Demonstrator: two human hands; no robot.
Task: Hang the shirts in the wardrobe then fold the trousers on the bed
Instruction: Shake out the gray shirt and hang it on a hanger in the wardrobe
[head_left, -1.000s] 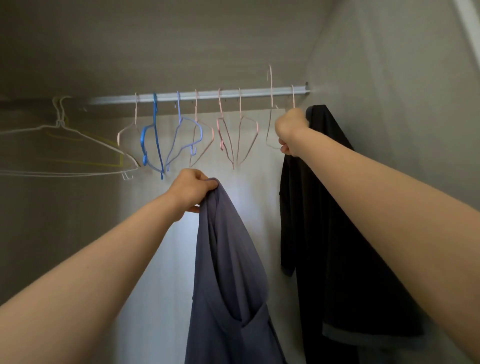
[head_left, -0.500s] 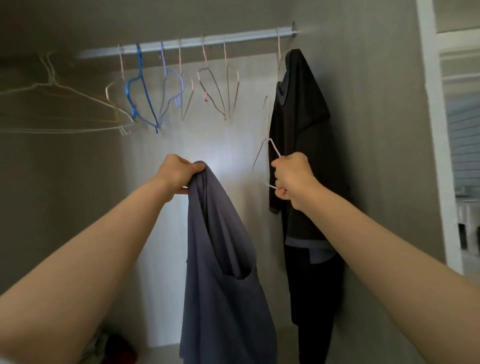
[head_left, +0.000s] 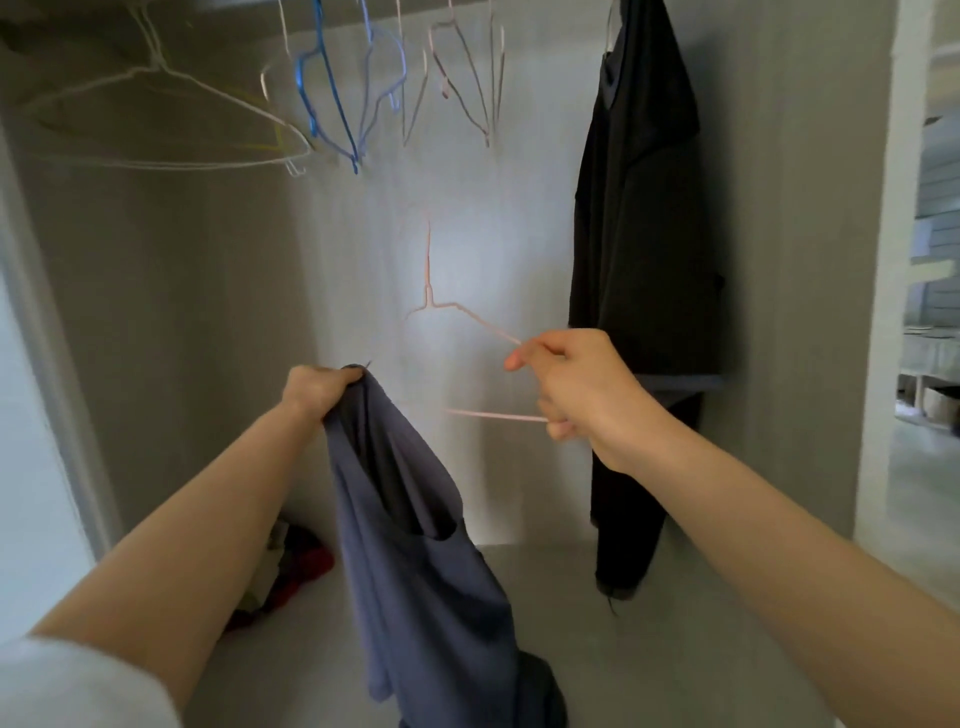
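My left hand (head_left: 317, 391) grips the top of a grey-blue shirt (head_left: 415, 540), which hangs straight down from it in front of the open wardrobe. My right hand (head_left: 576, 389) holds a thin pink wire hanger (head_left: 452, 312) by its right end, with the hook pointing up. The hanger floats just right of the shirt and is free of the rail. A black shirt (head_left: 641, 208) hangs on its own hanger at the right end of the wardrobe.
Several empty wire hangers, white (head_left: 156, 109), blue (head_left: 332, 104) and pink (head_left: 467, 88), hang at the top left and centre. A heap of red and white clothes (head_left: 291, 566) lies on the wardrobe floor at lower left. The wardrobe's right wall (head_left: 810, 260) borders a doorway.
My right hand took the pink hanger off the rail and brought it down toward the shirt. My view has tilted downward, so the rail has left the frame. My left hand keeps its hold.
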